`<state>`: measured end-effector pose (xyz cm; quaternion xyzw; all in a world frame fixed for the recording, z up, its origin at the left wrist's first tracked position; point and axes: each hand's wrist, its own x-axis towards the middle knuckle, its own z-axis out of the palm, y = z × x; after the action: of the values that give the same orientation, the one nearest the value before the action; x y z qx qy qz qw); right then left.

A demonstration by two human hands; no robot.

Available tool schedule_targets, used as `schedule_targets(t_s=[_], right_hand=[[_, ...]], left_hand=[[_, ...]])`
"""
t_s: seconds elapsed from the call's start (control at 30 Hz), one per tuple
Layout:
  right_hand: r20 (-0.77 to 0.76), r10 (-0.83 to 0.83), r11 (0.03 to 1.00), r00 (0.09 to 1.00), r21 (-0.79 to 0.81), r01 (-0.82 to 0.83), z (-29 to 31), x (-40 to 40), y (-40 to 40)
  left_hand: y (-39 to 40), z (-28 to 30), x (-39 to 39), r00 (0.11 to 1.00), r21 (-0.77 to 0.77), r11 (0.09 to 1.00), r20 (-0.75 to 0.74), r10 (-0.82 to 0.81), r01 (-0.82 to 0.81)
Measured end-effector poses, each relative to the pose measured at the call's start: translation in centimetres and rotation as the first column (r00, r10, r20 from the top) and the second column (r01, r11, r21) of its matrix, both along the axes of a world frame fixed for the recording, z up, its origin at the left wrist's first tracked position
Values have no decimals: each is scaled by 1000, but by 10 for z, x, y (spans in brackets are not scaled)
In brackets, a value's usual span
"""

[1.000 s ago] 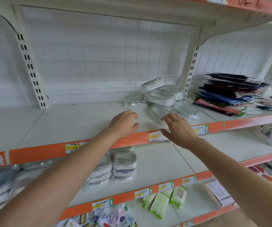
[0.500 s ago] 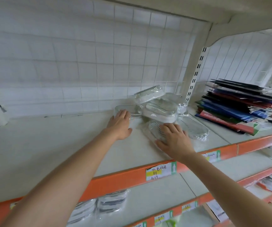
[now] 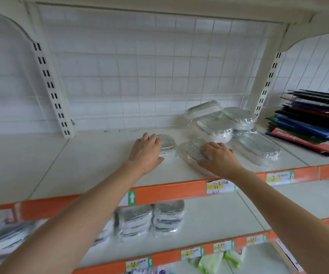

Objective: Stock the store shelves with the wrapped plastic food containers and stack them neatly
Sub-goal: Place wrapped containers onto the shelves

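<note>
Nearest, on the lower white shelf (image 3: 209,220), two neat stacks of wrapped clear plastic food containers (image 3: 151,220) stand side by side under the left forearm. On the upper white shelf with the orange front edge (image 3: 92,159), the left hand (image 3: 146,150) lies palm down, fingers fairly straight, on the near side of a small wrapped clear rounded container (image 3: 167,144); whether the fingers curl round it cannot be told. Just to its right, the right hand (image 3: 219,157) rests with spread fingers flat on a wrapped clear oval container (image 3: 194,151) lying tilted near the shelf's front. A third flat oval wrapped container (image 3: 258,148) lies further right. Behind them, a loose pile of three wrapped containers (image 3: 217,121) leans against the white wire grid back (image 3: 140,76). A stack of dark folders (image 3: 310,119) sits far right.
</note>
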<state>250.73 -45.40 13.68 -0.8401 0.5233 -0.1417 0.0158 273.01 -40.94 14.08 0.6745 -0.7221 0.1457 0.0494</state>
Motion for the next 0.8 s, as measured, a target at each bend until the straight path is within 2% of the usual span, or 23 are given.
schedule_targets(t_s=[0.1,0.2,0.27,0.37,0.5,0.63,0.7,0.8], right_hand=[[37,65,996,997,57,-67,2,19,11],[82,72,986,994,147,-83,4,32,16],[62,26,976,998,214,-39,7,36,14],[19,-5,960,1000,281,0,9,40,8],[93,-24,954,995,299,-4,7,38,4],[120,-22,979,992,203,-3,-1,37,8],[131,15,998,991,52,-22,-3,37,18],[48,130,977,990,-177,-120,-5,40,42]], left_hand=[[21,7,14,998,-2,999,-28,54,-55],[31,14,29,977,102,981,-118,179,-167],[30,14,34,964,168,962,-121,236,-214],[24,10,36,946,219,950,-187,264,-222],[21,7,35,913,249,942,-283,294,-226],[32,1,29,895,165,944,-306,326,-287],[43,1,25,902,83,951,-301,309,-298],[69,5,23,919,-3,951,-259,297,-308]])
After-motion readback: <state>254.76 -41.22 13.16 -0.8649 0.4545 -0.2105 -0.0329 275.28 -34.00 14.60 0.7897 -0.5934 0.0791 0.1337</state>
